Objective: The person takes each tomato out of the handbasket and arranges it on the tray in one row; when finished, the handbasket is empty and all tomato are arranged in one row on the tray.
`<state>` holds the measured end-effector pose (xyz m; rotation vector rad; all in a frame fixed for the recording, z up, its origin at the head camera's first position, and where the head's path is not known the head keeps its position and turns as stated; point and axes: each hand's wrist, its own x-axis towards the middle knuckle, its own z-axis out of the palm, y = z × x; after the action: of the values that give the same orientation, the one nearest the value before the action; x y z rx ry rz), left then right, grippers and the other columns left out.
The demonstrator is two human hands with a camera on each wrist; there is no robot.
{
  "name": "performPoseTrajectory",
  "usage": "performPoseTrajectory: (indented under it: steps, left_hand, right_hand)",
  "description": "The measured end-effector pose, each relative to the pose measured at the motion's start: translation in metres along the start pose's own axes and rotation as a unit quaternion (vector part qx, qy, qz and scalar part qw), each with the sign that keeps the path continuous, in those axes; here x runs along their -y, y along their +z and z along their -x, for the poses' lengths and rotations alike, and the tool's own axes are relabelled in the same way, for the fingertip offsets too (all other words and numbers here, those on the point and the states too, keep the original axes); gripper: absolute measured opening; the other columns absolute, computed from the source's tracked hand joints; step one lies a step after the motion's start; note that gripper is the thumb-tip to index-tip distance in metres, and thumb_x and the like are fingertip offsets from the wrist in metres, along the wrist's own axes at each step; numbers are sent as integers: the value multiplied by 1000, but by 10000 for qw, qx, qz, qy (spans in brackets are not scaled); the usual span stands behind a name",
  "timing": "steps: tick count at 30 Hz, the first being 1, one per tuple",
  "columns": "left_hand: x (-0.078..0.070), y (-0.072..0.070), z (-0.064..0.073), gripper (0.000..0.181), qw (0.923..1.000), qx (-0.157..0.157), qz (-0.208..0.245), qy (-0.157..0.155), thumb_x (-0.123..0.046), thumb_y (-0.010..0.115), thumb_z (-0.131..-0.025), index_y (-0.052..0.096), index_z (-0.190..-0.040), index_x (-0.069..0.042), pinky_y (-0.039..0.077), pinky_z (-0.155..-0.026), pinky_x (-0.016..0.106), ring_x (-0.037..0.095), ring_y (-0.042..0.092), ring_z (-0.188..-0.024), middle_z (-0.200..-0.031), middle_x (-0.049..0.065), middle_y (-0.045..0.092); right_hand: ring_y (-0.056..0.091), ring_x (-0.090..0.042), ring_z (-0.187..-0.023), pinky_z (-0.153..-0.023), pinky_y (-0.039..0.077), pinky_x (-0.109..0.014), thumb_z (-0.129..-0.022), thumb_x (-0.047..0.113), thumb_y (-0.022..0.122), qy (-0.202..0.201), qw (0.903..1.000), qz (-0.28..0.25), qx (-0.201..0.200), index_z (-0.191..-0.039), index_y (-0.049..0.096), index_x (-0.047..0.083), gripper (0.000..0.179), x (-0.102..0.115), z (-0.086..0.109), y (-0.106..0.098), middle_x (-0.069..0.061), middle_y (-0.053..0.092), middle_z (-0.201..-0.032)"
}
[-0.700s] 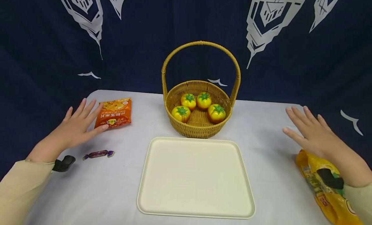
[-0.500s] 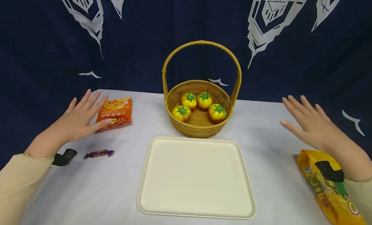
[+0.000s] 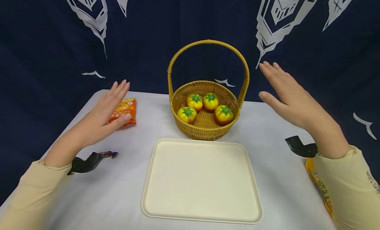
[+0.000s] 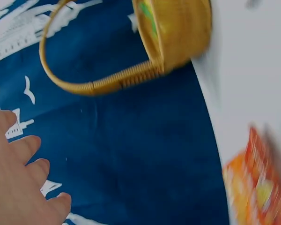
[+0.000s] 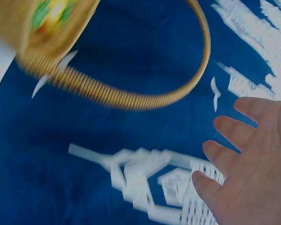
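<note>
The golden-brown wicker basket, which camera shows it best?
The head view: the whole golden-brown wicker basket shows, tall arched handle included. Both wrist views show only part, blurry and cut off at the top edge.

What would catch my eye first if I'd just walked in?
Probably the tall-handled wicker basket at the back of the white table, with four yellow-and-red fruits inside. Next, the cream tray in front of it. Then the left hand and right hand, one on each side of the basket, holding nothing.
</note>
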<state>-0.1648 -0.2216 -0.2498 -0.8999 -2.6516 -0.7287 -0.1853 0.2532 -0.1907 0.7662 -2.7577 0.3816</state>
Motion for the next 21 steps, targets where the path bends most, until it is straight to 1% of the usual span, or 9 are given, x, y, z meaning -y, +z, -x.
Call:
performPoseTrajectory:
  steps: [2,4,5,7,9,12,15,18,21]
  left_hand:
    - [-3,11,2,72,9990,-120,441,7,-23,54,-96,7,-152,-26,4,-108,55,17,-3,-140,-155,-6,2]
    - [-5,22,5,73,9965,-150,812,-117,-20,55,-96,8,-151,-28,15,-107,57,16,1,-140,-155,-7,3]
    - [-6,28,7,73,9946,-143,1003,-212,-19,55,-96,8,-151,-29,17,-105,59,17,3,-140,-155,-7,4]
    - [-4,42,10,71,9912,-90,1267,-372,-20,54,-96,10,-151,-28,21,-103,60,21,10,-139,-155,-5,6]
    - [-1,56,15,69,9855,31,1599,-558,-20,53,-97,12,-151,-27,22,-102,61,24,13,-139,-155,-3,8]
    - [5,77,24,66,9756,266,2010,-839,-22,52,-97,15,-151,-26,20,-105,56,26,17,-138,-155,-1,12]
    - [12,97,34,67,9633,592,2407,-1028,-22,54,-96,16,-151,-20,21,-107,47,23,16,-138,-154,1,14]
    - [18,112,43,70,9504,982,2733,-1118,-23,58,-94,18,-151,-14,20,-107,42,22,16,-138,-154,3,16]
    - [24,121,48,75,9462,1292,2748,-1115,-28,65,-90,22,-150,-14,19,-108,44,22,16,-138,-153,4,19]
  right_hand:
    - [-2,-14,-139,-109,0,-51,-100,35,41,-66,9991,-392,-110,-152,8,26,63,9,-11,6,1,6,-156]
    - [4,-16,-140,-109,5,-54,-99,35,42,-139,9964,-794,-252,-151,11,28,61,15,-22,15,2,9,-155]
    - [7,-17,-140,-108,8,-55,-99,36,42,-193,9943,-986,-343,-151,14,28,60,17,-27,20,2,12,-155]
    - [16,-20,-138,-108,13,-54,-99,35,43,-324,9878,-1418,-555,-151,20,26,57,20,-38,33,1,19,-153]
    - [25,-22,-135,-108,20,-51,-99,33,44,-488,9780,-1884,-755,-149,28,19,54,22,-49,48,-1,27,-150]
    - [35,-21,-130,-106,28,-42,-100,25,45,-661,9568,-2690,-889,-144,36,10,48,25,-62,72,-5,38,-144]
    - [39,-23,-127,-105,31,-36,-100,17,44,-643,9317,-3474,-850,-141,39,4,43,28,-72,96,-9,44,-139]
    - [41,-27,-125,-104,32,-35,-101,14,43,-432,9071,-4112,-789,-139,39,0,41,31,-78,116,-13,45,-137]
    - [42,-31,-123,-103,34,-40,-101,17,42,-126,8750,-4781,-755,-138,39,-2,42,34,-84,130,-16,44,-136]
